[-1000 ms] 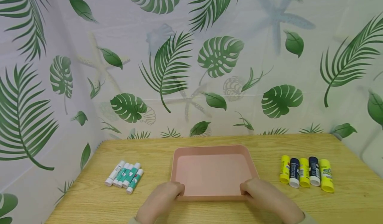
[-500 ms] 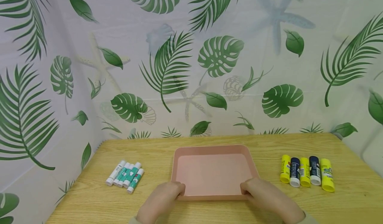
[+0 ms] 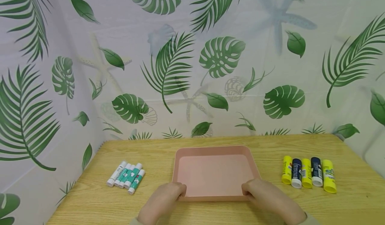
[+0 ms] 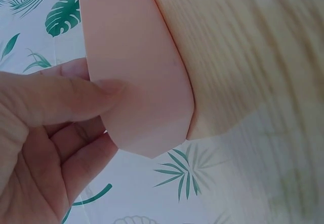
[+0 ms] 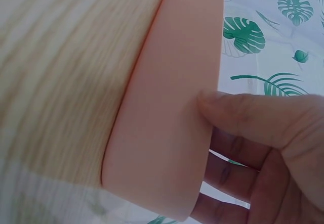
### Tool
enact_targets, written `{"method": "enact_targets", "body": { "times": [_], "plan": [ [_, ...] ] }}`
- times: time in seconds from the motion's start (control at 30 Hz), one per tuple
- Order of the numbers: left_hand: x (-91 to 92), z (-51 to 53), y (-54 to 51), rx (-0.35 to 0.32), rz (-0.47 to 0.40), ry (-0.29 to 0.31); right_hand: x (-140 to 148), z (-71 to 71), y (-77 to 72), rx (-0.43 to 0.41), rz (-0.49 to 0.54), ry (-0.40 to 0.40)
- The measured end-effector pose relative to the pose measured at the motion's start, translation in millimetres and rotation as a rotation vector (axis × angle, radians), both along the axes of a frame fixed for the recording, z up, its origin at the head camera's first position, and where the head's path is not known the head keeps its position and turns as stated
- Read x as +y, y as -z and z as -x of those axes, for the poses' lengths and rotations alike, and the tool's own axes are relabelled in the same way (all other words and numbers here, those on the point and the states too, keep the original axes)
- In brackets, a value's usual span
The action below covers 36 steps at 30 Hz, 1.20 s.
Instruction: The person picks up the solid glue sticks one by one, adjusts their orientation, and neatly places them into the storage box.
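A shallow pink tray (image 3: 215, 198) with nothing in it lies flat on the wooden table. My left hand (image 3: 163, 198) pinches its near wall at the left corner, and my right hand (image 3: 269, 196) pinches the same wall at the right corner. In the left wrist view, the left thumb presses the outside of the pink wall (image 4: 142, 82), fingers behind the rim. The right wrist view shows the right thumb on the outer wall (image 5: 162, 92) too, with the fingers curled behind it.
Several small white and green glue sticks (image 3: 131, 175) lie side by side at the table's left. Several larger yellow and dark blue glue sticks (image 3: 306, 173) are in a row at the right. A leaf-patterned cloth (image 3: 240, 118) hangs behind the table (image 3: 96, 205).
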<state>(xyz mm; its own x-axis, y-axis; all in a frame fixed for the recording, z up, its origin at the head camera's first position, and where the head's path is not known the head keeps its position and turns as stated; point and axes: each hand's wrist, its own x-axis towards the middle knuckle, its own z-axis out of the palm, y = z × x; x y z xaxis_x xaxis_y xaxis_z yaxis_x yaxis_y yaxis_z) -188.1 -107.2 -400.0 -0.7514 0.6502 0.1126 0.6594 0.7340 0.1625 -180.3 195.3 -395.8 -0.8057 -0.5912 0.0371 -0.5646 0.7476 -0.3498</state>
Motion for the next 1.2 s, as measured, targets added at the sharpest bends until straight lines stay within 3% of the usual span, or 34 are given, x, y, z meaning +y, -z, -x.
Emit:
{"method": "enact_targets", "body": {
  "times": [0.63,0.9,1.2],
  "plan": [
    [-0.1,2.0,-0.2,-0.018,-0.018,-0.008,-0.8,2.0,0.2,-0.051,-0.005,0.055],
    [1.3,2.2,-0.7,-0.049,-0.003,-0.032,-0.2,2.0,0.6,-0.030,-0.005,0.032],
    [0.6,3.3,-0.1,-0.046,-0.050,-0.003,-0.9,1.4,0.4,-0.044,-0.004,0.047]
  ]
}}
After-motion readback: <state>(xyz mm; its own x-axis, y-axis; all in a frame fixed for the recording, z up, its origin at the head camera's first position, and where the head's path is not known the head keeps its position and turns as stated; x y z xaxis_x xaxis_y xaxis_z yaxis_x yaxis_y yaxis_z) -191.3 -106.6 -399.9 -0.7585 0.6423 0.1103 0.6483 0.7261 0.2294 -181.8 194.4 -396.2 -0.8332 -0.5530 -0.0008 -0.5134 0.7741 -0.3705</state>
